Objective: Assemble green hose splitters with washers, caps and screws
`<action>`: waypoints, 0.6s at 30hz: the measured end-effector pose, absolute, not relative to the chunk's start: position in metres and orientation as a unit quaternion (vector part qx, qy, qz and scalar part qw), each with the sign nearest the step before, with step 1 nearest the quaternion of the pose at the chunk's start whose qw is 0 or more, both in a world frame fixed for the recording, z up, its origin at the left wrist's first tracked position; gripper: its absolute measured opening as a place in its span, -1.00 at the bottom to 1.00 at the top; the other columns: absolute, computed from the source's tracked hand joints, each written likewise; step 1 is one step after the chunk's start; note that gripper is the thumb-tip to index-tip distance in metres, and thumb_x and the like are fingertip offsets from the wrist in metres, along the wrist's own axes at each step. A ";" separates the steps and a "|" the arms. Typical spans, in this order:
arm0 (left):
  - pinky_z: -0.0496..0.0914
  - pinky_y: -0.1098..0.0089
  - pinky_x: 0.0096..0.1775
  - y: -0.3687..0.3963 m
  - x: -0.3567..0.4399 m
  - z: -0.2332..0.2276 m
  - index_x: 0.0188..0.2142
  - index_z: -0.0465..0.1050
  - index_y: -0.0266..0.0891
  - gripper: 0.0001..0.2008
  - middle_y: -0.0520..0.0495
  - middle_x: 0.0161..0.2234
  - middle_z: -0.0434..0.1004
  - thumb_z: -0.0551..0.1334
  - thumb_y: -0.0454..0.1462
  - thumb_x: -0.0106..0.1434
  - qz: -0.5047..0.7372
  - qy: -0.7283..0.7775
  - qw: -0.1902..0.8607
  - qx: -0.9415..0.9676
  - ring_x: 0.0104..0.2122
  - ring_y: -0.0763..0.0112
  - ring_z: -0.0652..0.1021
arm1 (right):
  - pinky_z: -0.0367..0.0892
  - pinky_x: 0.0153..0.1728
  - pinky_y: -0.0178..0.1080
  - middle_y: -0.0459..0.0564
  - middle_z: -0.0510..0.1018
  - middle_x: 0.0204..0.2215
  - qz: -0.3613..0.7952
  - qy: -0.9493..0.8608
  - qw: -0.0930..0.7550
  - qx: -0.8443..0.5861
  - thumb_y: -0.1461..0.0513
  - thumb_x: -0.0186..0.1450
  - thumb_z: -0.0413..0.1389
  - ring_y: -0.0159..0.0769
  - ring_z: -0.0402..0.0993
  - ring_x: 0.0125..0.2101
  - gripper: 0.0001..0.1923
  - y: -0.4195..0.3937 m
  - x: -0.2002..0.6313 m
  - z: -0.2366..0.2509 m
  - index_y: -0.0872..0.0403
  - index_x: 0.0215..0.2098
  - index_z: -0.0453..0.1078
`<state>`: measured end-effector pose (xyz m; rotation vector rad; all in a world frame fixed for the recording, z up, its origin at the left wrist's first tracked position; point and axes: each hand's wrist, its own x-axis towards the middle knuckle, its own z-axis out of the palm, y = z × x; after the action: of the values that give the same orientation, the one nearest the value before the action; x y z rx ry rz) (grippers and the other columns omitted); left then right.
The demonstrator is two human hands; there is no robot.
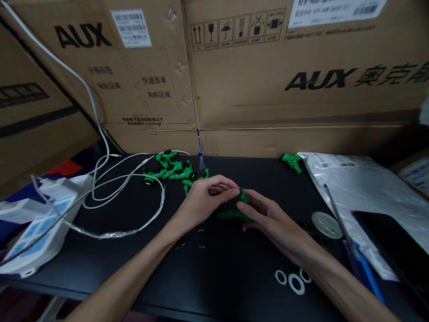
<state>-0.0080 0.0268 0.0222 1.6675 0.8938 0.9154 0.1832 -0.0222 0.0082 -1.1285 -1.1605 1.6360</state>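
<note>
Both my hands meet over a green plastic part at the middle of the black table. My left hand curls over its top from the left, fingers pinched on it. My right hand grips it from the right, fingertips touching the left hand's. Most of the part is hidden under my fingers. A heap of several similar green parts lies just behind my left hand. One more green part lies alone at the back right.
White cables loop across the left of the table beside a white packet. A silver plastic bag, a round metal lid, a blue-handled tool and three white rings lie at the right. Cardboard boxes wall the back.
</note>
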 end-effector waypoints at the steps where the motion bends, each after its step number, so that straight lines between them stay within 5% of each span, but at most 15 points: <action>1: 0.43 0.42 -0.23 0.027 -0.008 0.019 -0.21 0.59 -0.23 -0.80 -0.02 -0.28 0.64 0.34 -0.14 0.31 0.376 0.374 0.494 0.689 -0.28 0.41 0.60 | 0.44 -0.34 -0.31 -0.02 0.50 -0.15 0.649 -0.468 0.399 -0.448 0.04 0.23 0.33 -0.24 0.39 -0.12 -0.58 -0.023 0.182 0.008 -0.05 0.02 0.50; 18: 0.36 0.46 -0.41 0.018 -0.003 0.012 -0.20 0.60 -0.25 -0.75 0.03 -0.46 0.51 0.33 -0.10 0.31 0.362 0.374 0.609 0.599 -0.49 0.49 0.47 | 0.40 -0.31 -0.30 -0.05 0.56 -0.15 0.649 -0.462 0.402 -0.452 -0.04 0.39 0.13 -0.28 0.45 -0.18 -0.70 -0.027 0.180 0.012 -0.06 -0.11 0.55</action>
<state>-0.0025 0.0182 0.0125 1.3824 0.8629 0.8360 0.1797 -0.0272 0.0122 -1.1416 -1.1680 1.6395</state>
